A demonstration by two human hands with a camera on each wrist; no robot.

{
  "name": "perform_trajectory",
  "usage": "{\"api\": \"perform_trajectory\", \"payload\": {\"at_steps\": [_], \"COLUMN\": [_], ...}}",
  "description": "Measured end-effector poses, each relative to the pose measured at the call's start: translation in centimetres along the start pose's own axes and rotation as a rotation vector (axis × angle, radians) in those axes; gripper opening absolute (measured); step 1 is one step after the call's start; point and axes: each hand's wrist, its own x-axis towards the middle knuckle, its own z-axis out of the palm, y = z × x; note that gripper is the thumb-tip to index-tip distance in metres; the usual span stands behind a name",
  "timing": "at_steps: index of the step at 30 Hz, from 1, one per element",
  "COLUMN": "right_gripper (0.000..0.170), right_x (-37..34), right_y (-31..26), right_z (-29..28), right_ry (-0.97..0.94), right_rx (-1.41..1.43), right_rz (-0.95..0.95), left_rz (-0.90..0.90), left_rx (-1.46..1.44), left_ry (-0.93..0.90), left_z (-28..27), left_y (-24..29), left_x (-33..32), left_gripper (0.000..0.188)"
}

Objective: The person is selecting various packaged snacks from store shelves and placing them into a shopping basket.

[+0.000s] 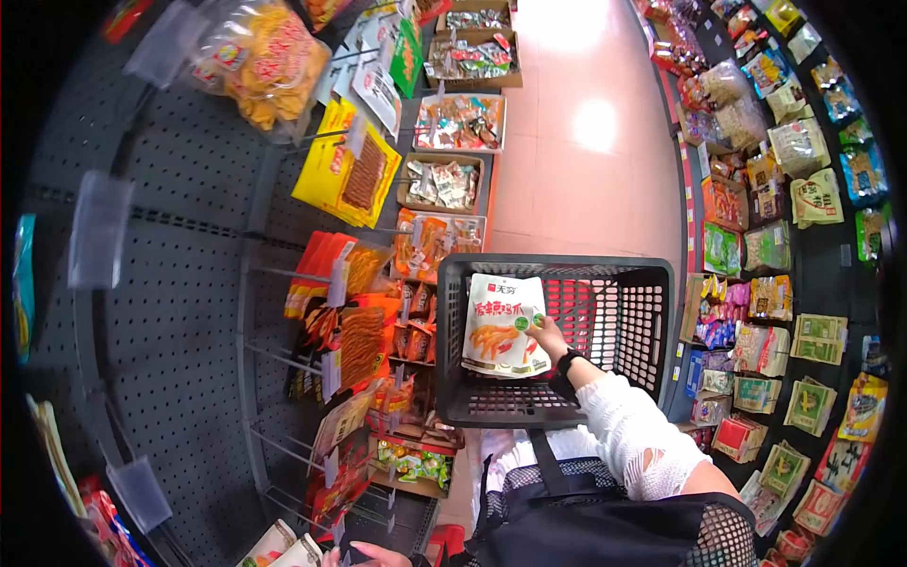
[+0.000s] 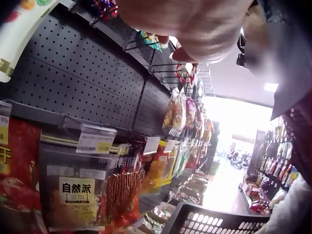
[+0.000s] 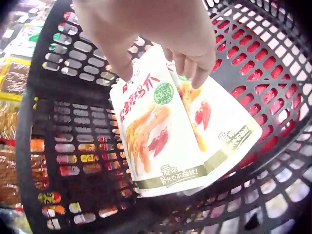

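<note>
Gripping two white packets inside the black basket with the right hand; positioning the left hand near another white pack, with unclear grip.

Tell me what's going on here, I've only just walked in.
A person is in a shop aisle lined with packaged snacks. Their right hand holds two white rectangular packets, printed with orange chicken feet, within the black perforated plastic basket. Whether those packets touch the basket's bottom is hard to tell. The left hand is out by the dark grey perforated shelving; whether it grips anything isn't clear.
</note>
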Motion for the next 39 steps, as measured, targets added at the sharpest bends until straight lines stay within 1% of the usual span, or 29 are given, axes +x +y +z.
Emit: {"api": "perform_trajectory", "payload": {"at_steps": [1,3,4,5,6,7,8,9,11,12,13,15,16,17,19,20,22,23,25,26,28,29,31,32,33,35,36,37,39], "right_gripper": [0.071,0.059,0.057,0.057,0.051,0.045,0.034,0.034,0.031,0.034,0.035,0.033,0.028,0.024,0.031,0.031,0.030,0.023,0.024,0.024,0.023,0.023,0.024,0.022,0.015,0.008,0.007,0.008,0.007], "right_x": [0.4,0.7,4.6,4.2,3.4,3.0,2.8,2.5,0.2,-0.2,-0.7,-1.3,-1.5,0.5,-0.5,-0.6,-1.1,-0.7,-0.1,-0.8,-3.8,-4.4,-5.2,-7.4,-8.2,-10.8,-12.7,-14.3,-18.1], "right_y": [-0.2,-1.2,3.5,2.8,0.8,-0.4,-0.6,-0.8,-3.4,-3.5,-3.2,-2.9,-2.7,1.3,-0.2,-0.2,-0.2,0.3,2.5,1.1,-3.3,-3.7,-4.7,-7.3,-7.4,-8.1,-9.6,-10.7,-13.7], "right_z": [0.6,2.5,3.8,3.8,3.6,3.6,3.4,3.4,2.6,1.9,1.1,-0.4,-0.8,-1.5,-2.2,-2.3,-2.5,-2.5,-1.2,-1.5,-2.2,-2.1,-2.0,-2.4,-2.6,-3.3,-4.1,-4.9,-6.2], "right_ry": [-0.007,0.173,0.232,0.222,0.167,0.114,0.018,0.009,0.288,0.333,0.398,0.456,0.449,0.313,0.135,0.134,0.109,-0.035,-0.068,-0.071,-0.037,-0.033,-0.050,-0.028,-0.043,-0.049,-0.107,-0.174,-0.205], "right_rx": [0.004,0.155,0.133,0.133,0.103,0.074,0.016,0.019,-0.559,-0.567,-0.629,-0.592,-0.504,-0.383,-0.127,-0.128,-0.270,-0.186,0.075,0.072,-0.262,-0.263,-0.351,-0.480,-0.540,-0.572,-0.630,-0.554,-0.520], "right_rz": [0.012,-0.098,-0.154,-0.143,-0.072,-0.004,-0.009,-0.003,-0.103,-0.128,-0.174,-0.090,-0.035,-0.164,-0.024,-0.025,-0.191,-0.117,-0.278,-0.283,-0.166,-0.171,-0.259,-0.335,-0.519,-0.752,-0.898,-0.963,-1.021], "left_rz": [0.077,0.050,0.008,-0.014,-0.027,-0.041,-0.076,-0.112,-0.085,-0.070,-0.068,-0.109,-0.127,-0.125,-0.084,-0.086,-0.095,-0.095,-0.085,-0.089,-0.104,-0.104,-0.084,-0.155,-0.146,-0.242,-0.308,-0.316,-0.319], "left_rx": [-0.044,-0.053,-0.061,-0.017,-0.036,-0.057,-0.074,-0.089,-0.161,-0.152,-0.148,-0.212,-0.223,-0.227,-0.225,-0.225,-0.257,-0.257,-0.279,-0.279,-0.350,-0.355,-0.356,-0.325,-0.333,-0.384,-0.440,-0.449,-0.660], "left_ry": [-0.010,-0.257,-0.274,-0.319,-0.415,-0.511,-0.521,-0.531,-0.654,-0.722,-0.726,-0.815,-0.837,-0.838,-0.852,-0.850,-0.848,-0.839,-0.832,-0.827,-0.897,-0.892,-0.919,-0.950,-0.909,-0.904,-0.975,-0.959,-0.989], "left_z": [0.6,0.7,1.3,1.6,1.5,1.8,2.8,3.7,4.7,5.1,5.3,6.2,6.4,6.6,6.9,7.0,7.5,7.6,8.0,8.1,8.3,8.4,8.7,8.7,9.0,9.4,9.5,9.9,10.5], "left_y": [1.0,2.7,3.3,3.5,3.3,3.0,2.8,2.6,3.3,3.9,3.8,3.3,3.1,3.1,3.0,3.3,3.9,4.0,4.2,4.4,4.9,5.0,5.0,4.8,4.5,4.0,3.5,3.3,2.8], "left_x": [0.9,2.0,1.9,1.2,0.4,-0.3,-1.4,-2.3,-2.0,-1.7,-2.0,-3.0,-3.6,-3.8,-4.0,-3.6,-2.9,-2.8,-2.9,-3.0,-3.0,-3.0,-3.3,-3.7,-3.9,-4.3,-4.4,-4.6,-4.7], "left_gripper": [0.030,0.014,0.010,0.011,0.014,0.023,0.018,0.018,0.018,0.018,0.018,0.019,0.019,0.019,0.023,0.023,0.022,0.022,0.021,0.021,0.019,0.019,0.020,0.021,0.022,0.019,0.037,0.037,0.071]}}
